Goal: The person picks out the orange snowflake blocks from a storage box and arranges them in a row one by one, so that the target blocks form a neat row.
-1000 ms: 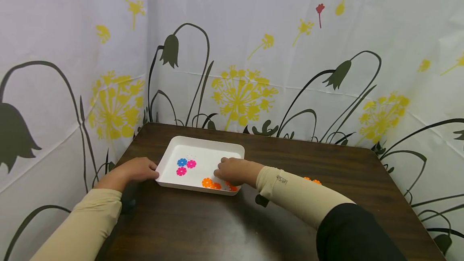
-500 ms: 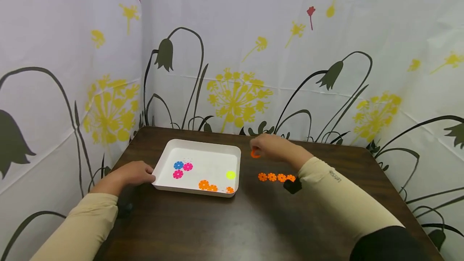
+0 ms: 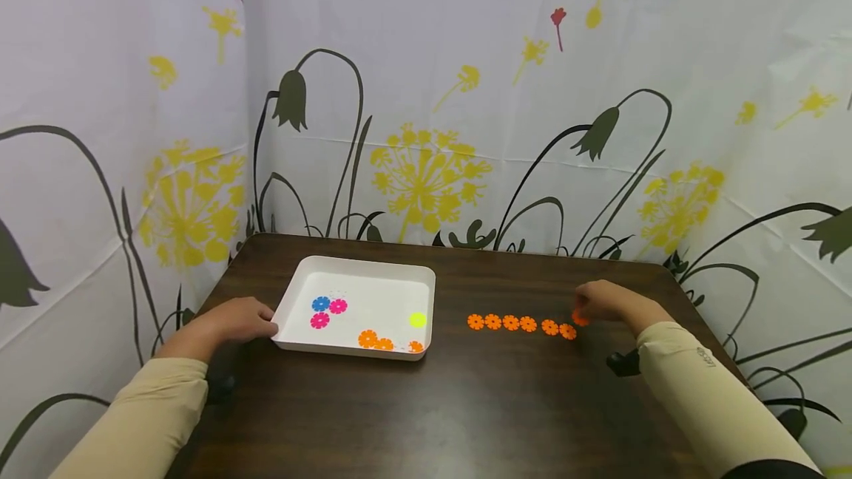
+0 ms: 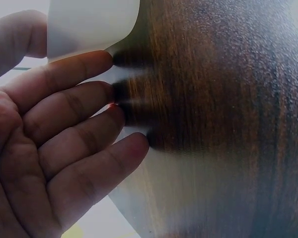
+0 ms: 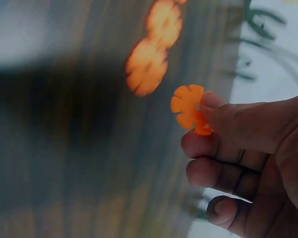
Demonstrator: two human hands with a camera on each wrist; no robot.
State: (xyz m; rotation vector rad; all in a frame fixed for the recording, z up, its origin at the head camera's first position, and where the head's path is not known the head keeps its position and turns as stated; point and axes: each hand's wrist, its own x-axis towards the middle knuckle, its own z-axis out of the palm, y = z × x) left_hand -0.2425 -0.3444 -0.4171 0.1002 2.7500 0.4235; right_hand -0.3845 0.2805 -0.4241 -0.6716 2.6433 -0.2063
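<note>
In the head view my right hand (image 3: 604, 300) is over the table's right side. It pinches an orange flower-shaped disc (image 5: 188, 109) between thumb and forefinger, with notches around its edge. Beside that hand a row of several like orange discs (image 3: 510, 323) lies on the table, its last one (image 5: 147, 67) near the held disc in the right wrist view. My left hand (image 3: 238, 318) holds the white tray (image 3: 353, 350) at its left front corner; in the left wrist view the thumb meets the tray's wall (image 4: 92, 25) and the other fingers extend just below it.
Inside the tray lie a blue disc (image 3: 321, 304), two pink discs (image 3: 319, 320), a yellow disc (image 3: 417, 319) and several orange discs (image 3: 368, 338). The dark wooden table (image 3: 426, 420) ends at a flower-printed white curtain (image 3: 426, 94).
My right hand has left the tray with orange discs and moved right along the table. Two more discs now lie at the row's right end. My left hand has stayed at the tray.
</note>
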